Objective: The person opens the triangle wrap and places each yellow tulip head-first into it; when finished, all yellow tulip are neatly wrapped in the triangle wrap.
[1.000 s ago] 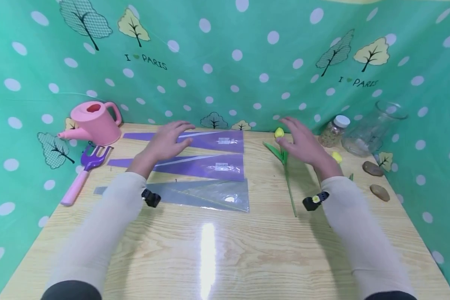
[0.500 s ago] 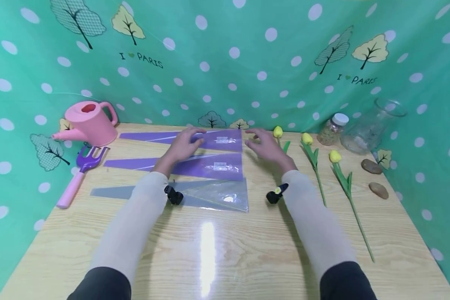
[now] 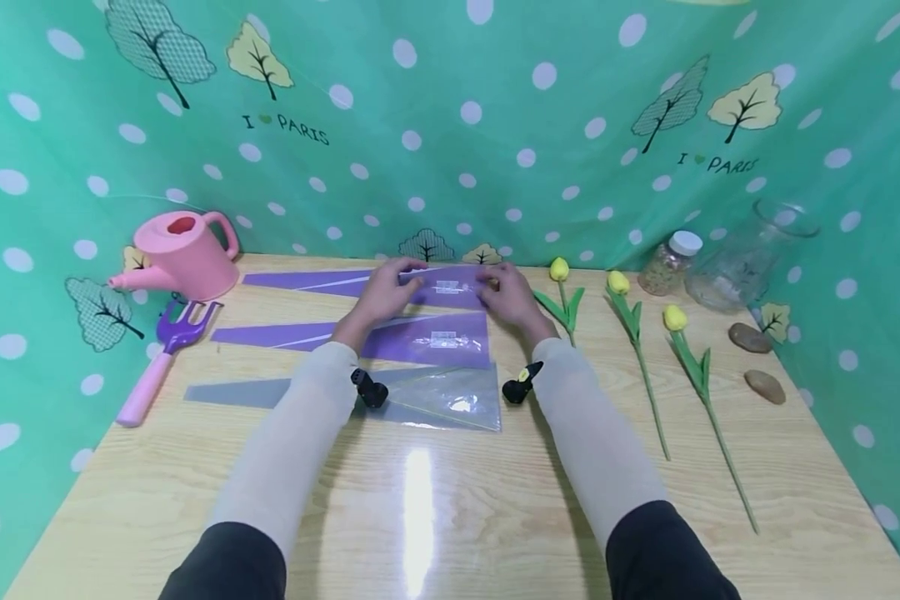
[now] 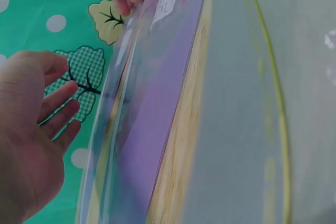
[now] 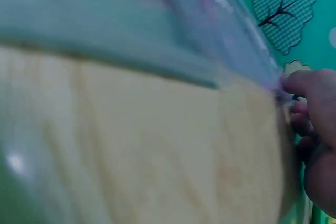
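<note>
Three tapered flat plastic wrapping sleeves lie in rows on the wooden table: a far purple sleeve (image 3: 450,287), a middle purple sleeve (image 3: 397,343) and a near grey, partly transparent sleeve (image 3: 450,404). My right hand (image 3: 512,296) is at the far sleeve's wide right end; in the right wrist view its thumb and fingers pinch the plastic's corner. My left hand (image 3: 388,292) hovers by the same sleeve's far edge. Its fingers are loosely bent around nothing in the left wrist view, apart from the plastic.
Yellow tulips (image 3: 675,318) with green stems lie at the right. Behind them stand a white-capped jar (image 3: 666,262) and a clear glass vase (image 3: 735,267). Two brown stones (image 3: 765,387) sit near the right edge. A pink watering can (image 3: 187,258) and purple hand fork (image 3: 168,342) occupy the left.
My right hand has moved left from above the tulips to the far purple sleeve's right end and now pinches it. My left hand has shifted right along the sleeve.
</note>
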The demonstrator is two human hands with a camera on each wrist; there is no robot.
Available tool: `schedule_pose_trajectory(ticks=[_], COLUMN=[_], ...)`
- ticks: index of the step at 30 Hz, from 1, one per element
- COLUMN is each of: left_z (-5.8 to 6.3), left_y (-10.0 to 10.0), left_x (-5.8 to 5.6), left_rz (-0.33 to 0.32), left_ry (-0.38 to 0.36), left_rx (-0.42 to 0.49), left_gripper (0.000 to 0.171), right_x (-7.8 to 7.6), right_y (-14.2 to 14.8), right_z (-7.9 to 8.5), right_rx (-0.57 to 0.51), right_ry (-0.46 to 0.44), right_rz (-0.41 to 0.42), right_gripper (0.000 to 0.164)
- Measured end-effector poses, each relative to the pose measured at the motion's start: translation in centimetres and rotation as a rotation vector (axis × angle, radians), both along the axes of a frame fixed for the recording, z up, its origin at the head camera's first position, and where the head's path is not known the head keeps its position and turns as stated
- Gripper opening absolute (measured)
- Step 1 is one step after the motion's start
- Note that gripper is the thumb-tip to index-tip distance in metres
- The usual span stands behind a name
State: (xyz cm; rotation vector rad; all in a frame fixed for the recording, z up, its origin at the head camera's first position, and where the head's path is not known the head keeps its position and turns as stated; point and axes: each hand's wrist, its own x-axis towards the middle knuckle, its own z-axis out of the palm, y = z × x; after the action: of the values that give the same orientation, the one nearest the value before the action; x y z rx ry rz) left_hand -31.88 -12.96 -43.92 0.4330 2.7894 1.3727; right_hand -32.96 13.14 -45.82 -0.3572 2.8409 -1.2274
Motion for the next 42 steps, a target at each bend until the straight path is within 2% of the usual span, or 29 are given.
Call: schedule_pose_trajectory(ticks=[2,7,14,20,24,26,30,32,36,42], left_z=[-0.3,-0.7,-0.9,-1.4,-2.1,-2.3,-2.5,-2.6,-2.9,-3.4], left_y=[0.2,0.5,0.6,0.9,1.1,1.0,0.9,0.8,1.0,1.5], left_x=[-0.1,-0.6,-1.4,-1.8,-1.9,-1.8,-1.6,-1.5,-1.6,-1.5], left_rz=[0.010,0.032,0.038,0.017,0.014,0.017,0.043,0.050,0.058,0.087], left_ry=[-0.011,-0.015,-0.019,-0.006,0.017,0.019,-0.013,-0.022,-0.018,0.001], left_rx=[0.004,0.024,-0.011,-0.007,-0.007,0.015,0.121,0.170,0.181,0.177], left_gripper=[0.037,0.032,0.031,0.031,0.029,0.030,0.035,0.038,0.039,0.031], right_x=[0.0,-0.1,0.2,0.4,0.4,0.4,0.4,0.4,0.2,0.3], right_y=[-0.2,-0.9,-1.6,-1.3,-1.1,-1.1,-1.1,-1.2,-1.2,-0.9], right_z=[-0.3,-0.5,-0.9,-0.9,-0.7,-0.5,0.3,0.8,1.5,1.9], right_rx=[0.027,0.005,-0.022,-0.057,-0.100,-0.140,-0.206,-0.220,-0.224,-0.206], right_ry=[0.021,0.073,0.113,0.114,0.076,0.050,0.027,0.041,0.077,0.114], right_rz=[-0.021,-0.067,-0.125,-0.141,-0.147,-0.156,-0.170,-0.166,-0.153,-0.120], right_gripper=[0.037,0.033,0.023,0.021,0.020,0.019,0.018,0.017,0.015,0.014])
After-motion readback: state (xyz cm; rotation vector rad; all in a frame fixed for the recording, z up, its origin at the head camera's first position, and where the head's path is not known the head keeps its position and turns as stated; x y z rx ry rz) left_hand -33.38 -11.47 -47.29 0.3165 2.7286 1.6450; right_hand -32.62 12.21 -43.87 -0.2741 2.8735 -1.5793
